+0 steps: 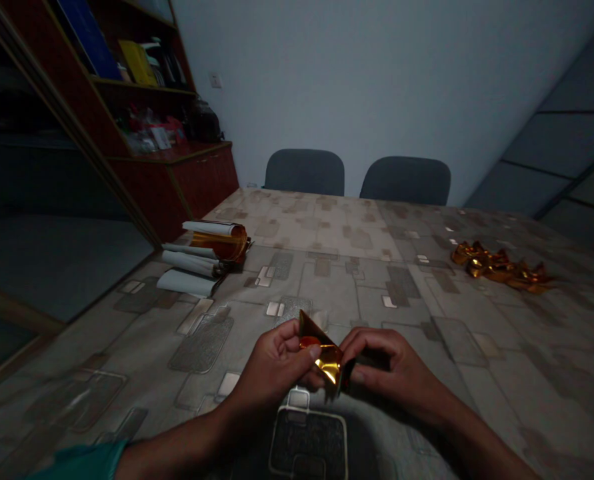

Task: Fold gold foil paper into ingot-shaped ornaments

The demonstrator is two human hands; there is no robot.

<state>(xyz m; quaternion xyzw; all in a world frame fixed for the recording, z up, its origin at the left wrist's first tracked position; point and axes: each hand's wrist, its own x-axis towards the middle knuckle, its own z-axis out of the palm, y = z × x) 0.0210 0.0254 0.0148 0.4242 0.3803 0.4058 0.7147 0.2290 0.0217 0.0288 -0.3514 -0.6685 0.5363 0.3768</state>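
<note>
Gold foil (327, 357) sits pinched between my left hand (271, 370) and right hand (389, 363) (its lower edge is lost in shadow), both curled close; crumpled gold pieces (499, 268) lie off to my right on the patterned tablecloth (297, 223).

Foil rolls (204, 257), gold twists (499, 267) well beyond hands (271, 372)

Two hands (277, 373), one folded gold foil sheet (325, 357), two chairs (305, 172).
</note>
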